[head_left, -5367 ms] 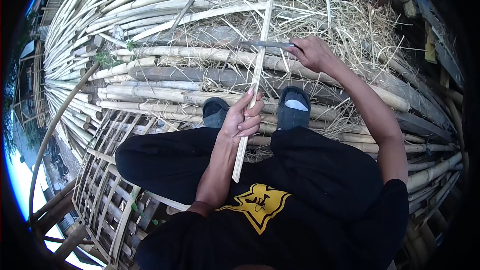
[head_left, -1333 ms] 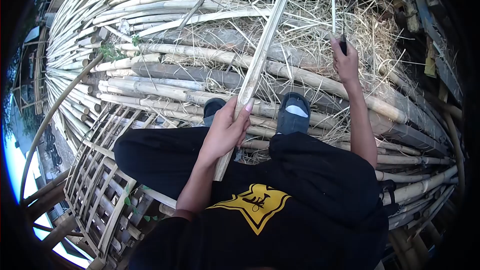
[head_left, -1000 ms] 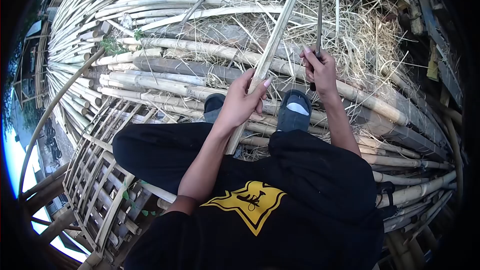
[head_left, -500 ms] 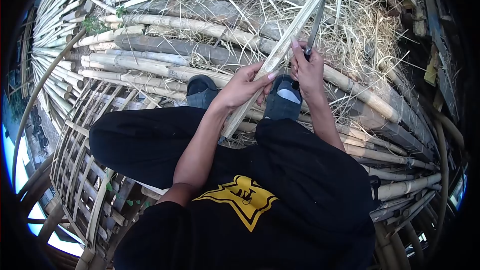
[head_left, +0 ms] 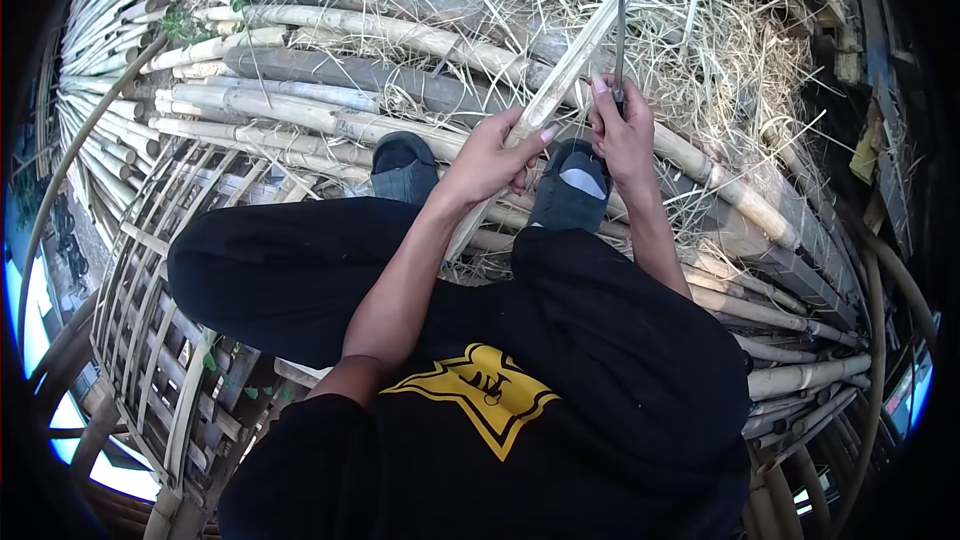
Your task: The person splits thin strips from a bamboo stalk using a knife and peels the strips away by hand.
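My left hand (head_left: 497, 158) is closed around a pale split bamboo strip (head_left: 585, 48), which slants from near my lap up to the right. The thumb lies along its upper face. My right hand (head_left: 624, 127) grips the dark handle of a knife (head_left: 621, 35), its narrow blade pointing away from me. The blade stands just to the right of the strip's far half; whether the two touch I cannot tell. Both hands are above my sandalled feet, the left sandal (head_left: 404, 172) and the right sandal (head_left: 570, 190).
Bamboo poles (head_left: 330, 115) lie side by side under my feet. Loose shavings (head_left: 720, 90) cover the ground ahead and to the right. A woven bamboo lattice (head_left: 165, 310) stands at my left, and more cut poles (head_left: 810, 377) are stacked at the right.
The knife has turned more upright, and my right hand has shifted slightly right, away from the strip. My left hand still holds the strip in nearly the same place. The view has shifted a little.
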Demonstrator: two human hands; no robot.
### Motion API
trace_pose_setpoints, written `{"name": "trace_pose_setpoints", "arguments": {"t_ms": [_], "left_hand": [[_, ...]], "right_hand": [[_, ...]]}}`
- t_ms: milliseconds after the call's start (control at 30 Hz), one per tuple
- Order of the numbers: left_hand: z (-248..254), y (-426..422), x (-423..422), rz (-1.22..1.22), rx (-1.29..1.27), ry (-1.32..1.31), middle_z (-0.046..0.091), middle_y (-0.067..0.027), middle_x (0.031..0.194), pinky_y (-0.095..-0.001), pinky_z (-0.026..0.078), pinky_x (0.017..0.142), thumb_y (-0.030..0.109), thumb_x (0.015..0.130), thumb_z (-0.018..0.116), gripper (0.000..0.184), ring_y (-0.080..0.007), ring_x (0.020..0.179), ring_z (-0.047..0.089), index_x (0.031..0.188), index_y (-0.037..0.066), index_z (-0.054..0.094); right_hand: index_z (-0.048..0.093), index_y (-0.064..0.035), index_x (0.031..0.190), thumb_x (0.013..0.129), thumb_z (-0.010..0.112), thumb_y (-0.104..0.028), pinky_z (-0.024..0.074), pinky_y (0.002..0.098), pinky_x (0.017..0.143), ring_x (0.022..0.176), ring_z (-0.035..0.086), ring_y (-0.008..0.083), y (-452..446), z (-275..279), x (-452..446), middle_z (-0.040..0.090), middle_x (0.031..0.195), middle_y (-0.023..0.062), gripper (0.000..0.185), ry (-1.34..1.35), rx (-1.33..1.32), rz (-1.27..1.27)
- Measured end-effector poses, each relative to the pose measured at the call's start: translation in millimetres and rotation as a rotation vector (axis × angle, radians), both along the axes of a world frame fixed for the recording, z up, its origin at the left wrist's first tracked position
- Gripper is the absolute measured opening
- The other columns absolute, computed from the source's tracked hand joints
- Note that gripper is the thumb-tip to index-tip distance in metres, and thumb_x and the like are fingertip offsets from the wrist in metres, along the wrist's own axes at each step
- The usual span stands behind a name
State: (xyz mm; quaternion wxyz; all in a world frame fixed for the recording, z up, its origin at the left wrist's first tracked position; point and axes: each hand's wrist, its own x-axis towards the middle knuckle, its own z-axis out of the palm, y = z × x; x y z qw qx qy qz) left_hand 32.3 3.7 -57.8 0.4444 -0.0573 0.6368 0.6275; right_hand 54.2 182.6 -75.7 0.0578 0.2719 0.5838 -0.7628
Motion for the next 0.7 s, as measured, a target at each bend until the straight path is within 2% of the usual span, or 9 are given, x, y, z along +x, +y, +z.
{"name": "trace_pose_setpoints", "arguments": {"t_ms": [67,100,167,300,367,400,500,567,700], "left_hand": [[-3.4,-1.5,-0.1,0.009,-0.026,0.035,0.049,0.0031,0.065,-0.0194,0.041,0.042,0.025,0.093,0.062,0.025,-0.0041,0.047,0.048,0.102,0.002,0.058],[-6.8,-2.5,0.5,0.014,-0.027,0.034,0.049,0.0031,0.065,-0.0194,0.041,0.042,0.025,0.093,0.062,0.025,-0.0041,0.047,0.048,0.102,0.002,0.058],[-13.6,-3.7,0.2,0.029,-0.074,0.11,0.052,-0.0005,0.063,-0.0224,0.04,0.04,0.029,0.091,0.064,0.037,-0.0068,0.045,0.05,0.112,0.0,0.056],[-3.5,-5.5,-4.7,0.019,-0.135,0.056,0.052,-0.0019,0.062,-0.0241,0.04,0.039,0.031,0.091,0.063,0.039,-0.0073,0.044,0.05,0.115,0.001,0.055],[1.2,-5.9,-6.7,-0.072,-0.195,0.131,0.053,-0.0028,0.064,-0.0264,0.041,0.041,0.034,0.091,0.063,0.042,-0.008,0.048,0.054,0.117,0.001,0.056],[3.3,-4.5,-7.1,-0.072,-0.194,0.131,0.053,-0.0028,0.064,-0.0264,0.041,0.041,0.034,0.091,0.063,0.042,-0.008,0.048,0.054,0.117,0.001,0.056],[-1.1,-1.8,-4.4,-0.099,-0.216,0.21,0.055,-0.0002,0.067,-0.0252,0.04,0.047,0.029,0.092,0.063,0.034,-0.0047,0.051,0.047,0.112,0.002,0.058],[-22.0,-5.0,1.4,-0.131,-0.258,0.623,0.063,-0.0064,0.072,-0.031,0.045,0.054,0.031,0.09,0.066,0.039,-0.0112,0.054,0.053,0.112,0.0,0.06],[-5.5,-3.3,-1.9,-0.148,-0.29,0.571,0.067,-0.0113,0.076,-0.0356,0.047,0.06,0.031,0.088,0.068,0.04,-0.0162,0.058,0.057,0.11,-0.001,0.062]], "right_hand": [[0.055,-0.0024,0.096,0.097,0.055,-0.025,0.0282,0.0209,0.041,0.045,0.038,0.0019,-1.6,-2.5,1.4,0.046,0.058,-0.0037,0.023,0.007,0.214,0.05],[0.055,-0.0024,0.096,0.097,0.055,-0.025,0.0282,0.0209,0.041,0.045,0.038,0.0019,-2.2,-4.5,2.7,0.046,0.058,-0.0037,0.023,0.007,0.212,0.055],[0.055,-0.0019,0.095,0.098,0.054,-0.025,0.0298,0.0218,0.044,0.048,0.04,0.0028,-1.4,-7.8,4.6,0.047,0.058,-0.0036,0.024,0.065,0.353,0.139],[0.057,-0.0016,0.09,0.098,0.052,-0.027,0.0316,0.0247,0.047,0.051,0.041,0.005,10.5,-0.9,5.4,0.045,0.056,-0.0019,0.027,0.032,0.175,0.275],[0.058,-0.0012,0.084,0.099,0.049,-0.031,0.0348,0.0295,0.05,0.052,0.044,0.008,15.8,-6.4,5.3,0.043,0.055,0.0009,0.034,0.1,0.523,0.402],[0.058,-0.0012,0.084,0.099,0.049,-0.031,0.0348,0.0295,0.05,0.052,0.044,0.008,18.9,-8.3,5.0,0.043,0.055,0.0009,0.034,0.1,0.524,0.403],[0.058,-0.0007,0.083,0.099,0.047,-0.035,0.0357,0.0319,0.052,0.053,0.045,0.0103,23.9,-7.8,3.8,0.044,0.056,0.0038,0.04,0.031,0.53,0.392],[0.059,-0.0002,0.083,0.1,0.044,-0.036,0.034,0.0299,0.051,0.053,0.043,0.0101,23.9,2.7,-0.1,0.047,0.056,0.0044,0.042,0.046,0.806,0.394],[0.06,0.0,0.082,0.097,0.05,-0.039,0.0353,0.0303,0.05,0.051,0.047,0.0134,32.1,14.8,-9.1,0.05,0.055,0.0061,0.043,-0.01,0.837,0.41]]}}
